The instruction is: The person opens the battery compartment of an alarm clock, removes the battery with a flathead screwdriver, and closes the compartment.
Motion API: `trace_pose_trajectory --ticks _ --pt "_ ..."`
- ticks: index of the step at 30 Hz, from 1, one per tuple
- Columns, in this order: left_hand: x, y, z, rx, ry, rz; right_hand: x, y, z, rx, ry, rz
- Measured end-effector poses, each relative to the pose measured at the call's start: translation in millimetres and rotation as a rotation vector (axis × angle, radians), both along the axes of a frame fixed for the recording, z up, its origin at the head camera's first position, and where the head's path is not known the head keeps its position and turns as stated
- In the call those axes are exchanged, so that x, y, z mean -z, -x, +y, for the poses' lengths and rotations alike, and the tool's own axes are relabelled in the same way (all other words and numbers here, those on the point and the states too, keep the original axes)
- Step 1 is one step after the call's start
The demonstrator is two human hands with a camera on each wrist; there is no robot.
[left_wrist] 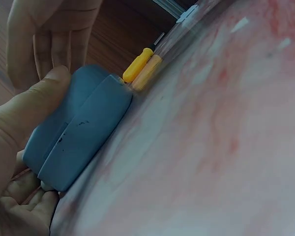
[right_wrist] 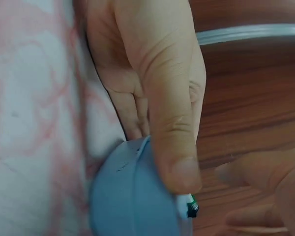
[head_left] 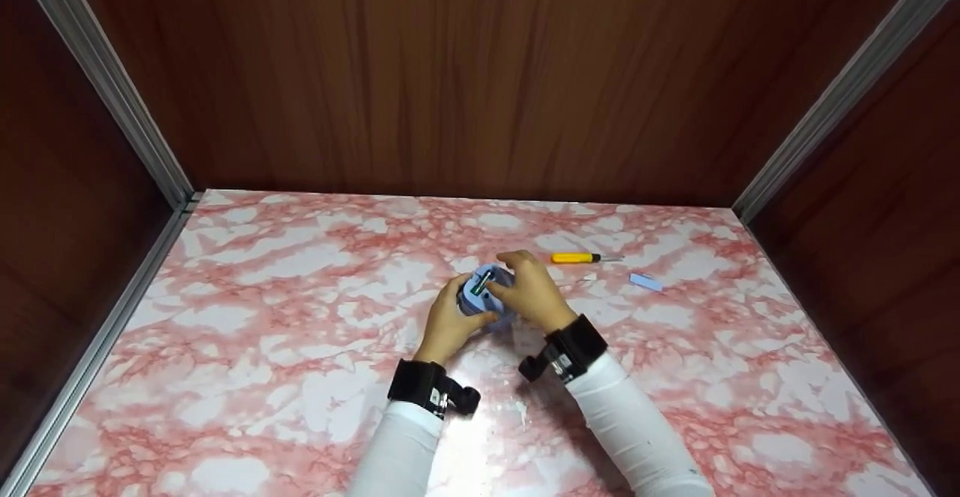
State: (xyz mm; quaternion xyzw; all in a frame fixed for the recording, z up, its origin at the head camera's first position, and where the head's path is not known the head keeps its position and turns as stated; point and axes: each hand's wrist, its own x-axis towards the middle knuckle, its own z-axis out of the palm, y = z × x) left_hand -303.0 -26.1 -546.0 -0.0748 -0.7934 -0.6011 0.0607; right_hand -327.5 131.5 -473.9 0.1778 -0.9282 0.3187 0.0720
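In the head view, a round light-blue plastic case [head_left: 475, 305] is held low over the table with its recessed face up. A green-and-black battery [head_left: 482, 284] lies in a slot of that face. My left hand [head_left: 450, 320] grips the case from the left, with the thumb [left_wrist: 37, 105] across its edge. From the right, my right hand [head_left: 534, 294] reaches over the case. Its thumb [right_wrist: 174, 142] presses on the face right beside the battery [right_wrist: 192, 205], and its other fingers reach down by the case's side [right_wrist: 132, 196].
A yellow-handled screwdriver [head_left: 577, 258] lies behind and right of my hands. Near it are a flat light-blue piece [head_left: 646, 281] and a small white scrap [head_left: 590, 278]. Dark wood-look panels [head_left: 450, 76] wall in the marbled table [head_left: 262, 347] at the back and sides.
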Motion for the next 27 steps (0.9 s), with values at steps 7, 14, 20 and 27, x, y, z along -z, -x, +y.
trace_pose_trajectory --ticks 7,14,20,27 --pt "-1.0 -0.6 0.6 -0.002 0.026 0.003 -4.7 6.5 -11 0.049 -0.125 -0.019" --pt "-2.7 -0.9 -1.3 -0.018 0.066 0.009 -5.7 7.3 -23 0.022 -0.213 0.05" --pt "-1.6 0.0 -0.4 -0.019 0.065 0.016 -5.4 7.8 -30 0.031 -0.279 0.068" --pt "-1.5 -0.4 0.4 -0.021 0.058 0.022 -8.1 5.4 -34 0.042 -0.316 0.061"
